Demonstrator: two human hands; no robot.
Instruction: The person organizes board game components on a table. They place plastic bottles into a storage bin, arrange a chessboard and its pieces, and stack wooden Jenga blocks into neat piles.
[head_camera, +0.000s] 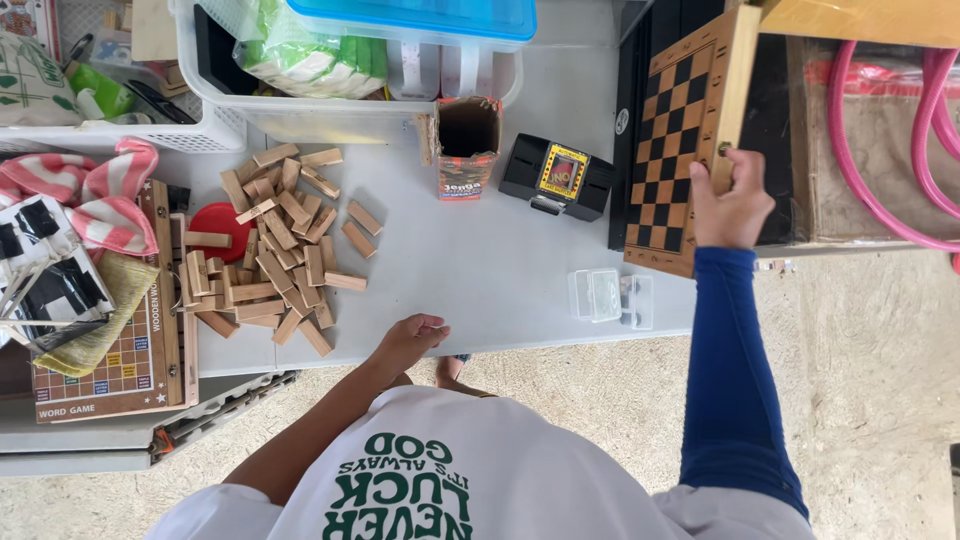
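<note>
A pale grey table (480, 260) carries a loose heap of small wooden blocks (275, 250), an open cardboard box (467, 145), a black card-shuffling device (557, 176) and small clear plastic cases (610, 296). A folded wooden chessboard (690, 150) stands at its right edge. White plastic bins (300, 115) sit along the far side.

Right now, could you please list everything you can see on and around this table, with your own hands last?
table: one, white, centre
wooden blocks: a loose pile, too many to count, tan, left of centre
red disc: one, partly under the pile
cardboard box: one, open and empty, behind the pile
card shuffler: one, black and yellow, right of the box
chessboard: one, folding, brown and black, right edge
clear plastic cases: two, front right
word game board: one, wooden, far left
striped cloth: one, red and white, far left
white bins: two, back
pink hose: far right
left hand: empty, near the table's front edge
right hand: blue sleeve, gripping the chessboard's edge
</note>
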